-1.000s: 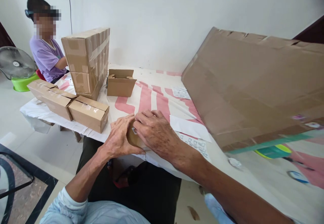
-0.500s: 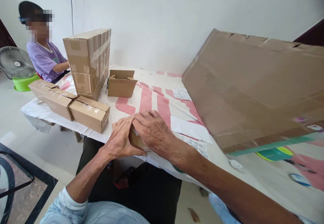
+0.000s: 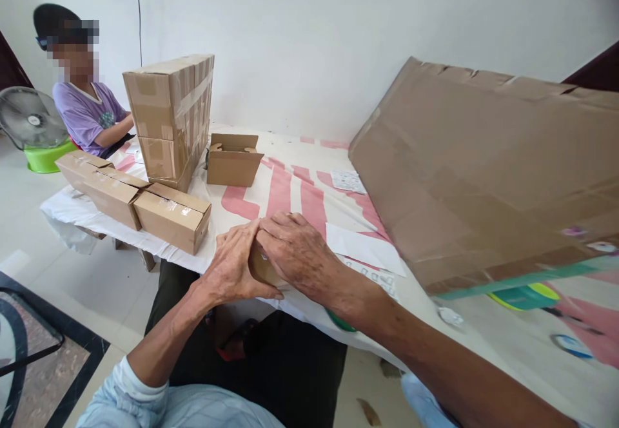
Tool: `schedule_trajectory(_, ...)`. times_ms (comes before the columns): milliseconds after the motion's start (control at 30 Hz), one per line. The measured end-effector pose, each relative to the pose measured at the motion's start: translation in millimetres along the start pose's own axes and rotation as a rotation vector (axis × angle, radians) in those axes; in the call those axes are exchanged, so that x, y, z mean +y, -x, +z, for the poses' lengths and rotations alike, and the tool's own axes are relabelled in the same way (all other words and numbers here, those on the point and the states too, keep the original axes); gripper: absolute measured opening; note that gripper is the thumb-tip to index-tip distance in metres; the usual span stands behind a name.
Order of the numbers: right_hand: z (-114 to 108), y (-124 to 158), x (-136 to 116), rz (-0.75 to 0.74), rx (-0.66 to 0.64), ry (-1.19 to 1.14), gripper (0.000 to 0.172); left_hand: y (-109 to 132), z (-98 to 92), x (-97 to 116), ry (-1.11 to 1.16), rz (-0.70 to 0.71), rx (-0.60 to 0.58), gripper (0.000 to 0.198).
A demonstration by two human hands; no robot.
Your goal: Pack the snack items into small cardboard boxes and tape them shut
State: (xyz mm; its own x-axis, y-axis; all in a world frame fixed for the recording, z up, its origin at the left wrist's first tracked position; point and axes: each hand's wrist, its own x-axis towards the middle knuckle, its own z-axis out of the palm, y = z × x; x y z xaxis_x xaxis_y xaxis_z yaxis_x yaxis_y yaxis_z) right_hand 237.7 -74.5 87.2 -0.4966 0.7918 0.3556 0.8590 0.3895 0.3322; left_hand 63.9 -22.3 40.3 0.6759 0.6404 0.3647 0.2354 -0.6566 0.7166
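Note:
Between my hands, at the near edge of the cloth-covered table (image 3: pixel 242 204), is a small brown cardboard box (image 3: pixel 265 270), mostly covered by my fingers. My left hand (image 3: pixel 235 260) grips its left side, thumb low along the near face. Over its top and right side my right hand (image 3: pixel 297 251) is curled, fingers bent together. To the left lies a closed, taped cardboard carton (image 3: pixel 169 215), end to end with similar ones. Beyond my hands stands a small box with its flap up (image 3: pixel 233 169). White paper sheets (image 3: pixel 365 247) lie to the right.
A tall stack of taped boxes (image 3: pixel 157 118) stands at the back left. Behind it sits a person in a purple shirt (image 3: pixel 89 115) beside a fan (image 3: pixel 33 118). A large cardboard sheet (image 3: pixel 498 170) leans on the right, near a green-yellow bowl (image 3: pixel 525 296) and a tape roll (image 3: pixel 571 345).
Both hands keep their grip on the small box and have barely shifted. The view has moved very slightly.

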Motion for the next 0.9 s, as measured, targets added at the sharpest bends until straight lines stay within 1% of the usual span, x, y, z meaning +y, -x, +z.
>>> schedule_trajectory(200,2,1,-2,0.0,-0.003,0.03,0.018,0,0.3,-1,0.005,-0.01,-0.011,0.139)
schedule_trajectory(300,2,1,0,-0.011,0.02,-0.007,0.019,0,0.1,-3,0.012,0.004,-0.01,0.14)
schedule_trajectory(367,0,1,2,-0.009,0.065,-0.098,0.019,1,0.1,-5,0.016,0.011,-0.005,0.142)
schedule_trajectory(433,-6,1,6,0.018,0.132,-0.286,0.021,2,-0.1,-9,0.015,0.01,-0.008,0.143)
schedule_trajectory(533,-21,4,13,0.146,0.221,-0.643,0.022,5,-1.6,-14,0.0,-0.016,-0.01,0.142)
schedule_trajectory(600,-31,8,17,0.265,0.231,-0.808,0.019,7,-3.4,-16,-0.009,-0.027,-0.012,0.141)
schedule_trajectory(667,-36,14,19,0.381,0.214,-0.905,0.018,8,-5.8,-17,-0.012,-0.022,-0.022,0.138)
schedule_trajectory(733,-37,18,20,0.475,0.207,-0.978,0.02,8,-8.9,-17,-0.013,-0.011,-0.036,0.134)
schedule_trajectory(833,-34,23,21,0.55,0.252,-1.054,0.028,8,-14.6,-17,-0.024,-0.005,-0.047,0.127)
schedule_trajectory(900,-32,27,23,0.578,0.286,-1.051,0.032,11,-18.2,-17,-0.04,-0.012,-0.045,0.124)
